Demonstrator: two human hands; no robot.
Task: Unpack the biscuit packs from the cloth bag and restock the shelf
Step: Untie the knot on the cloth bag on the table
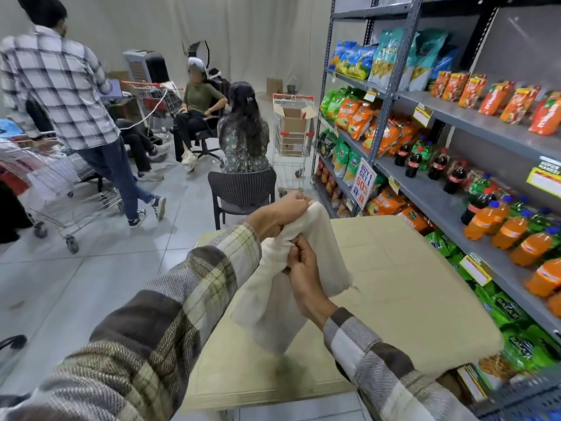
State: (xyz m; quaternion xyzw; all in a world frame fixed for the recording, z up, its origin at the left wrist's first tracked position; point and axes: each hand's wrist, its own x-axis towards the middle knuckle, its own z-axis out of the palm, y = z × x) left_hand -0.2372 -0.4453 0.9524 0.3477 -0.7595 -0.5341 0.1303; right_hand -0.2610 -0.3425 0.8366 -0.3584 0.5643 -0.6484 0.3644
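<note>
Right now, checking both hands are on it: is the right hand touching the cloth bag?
Touching. The head view shows the right hand pinching a fold of the cloth bag, which the left hand also grips.

Two hands gripping a cloth bag over a table

The left hand [280, 212] is clutching the cloth bag [280, 287] at its top – the right hand [303, 268] is pinching it lower – above the beige table [403, 281], beside the shelf [449, 214] of bottles and snack packs.

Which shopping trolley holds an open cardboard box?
The trolley by the shelf's far end, right of the seated people; its cardboard box has flaps up. The others stand left.
</note>
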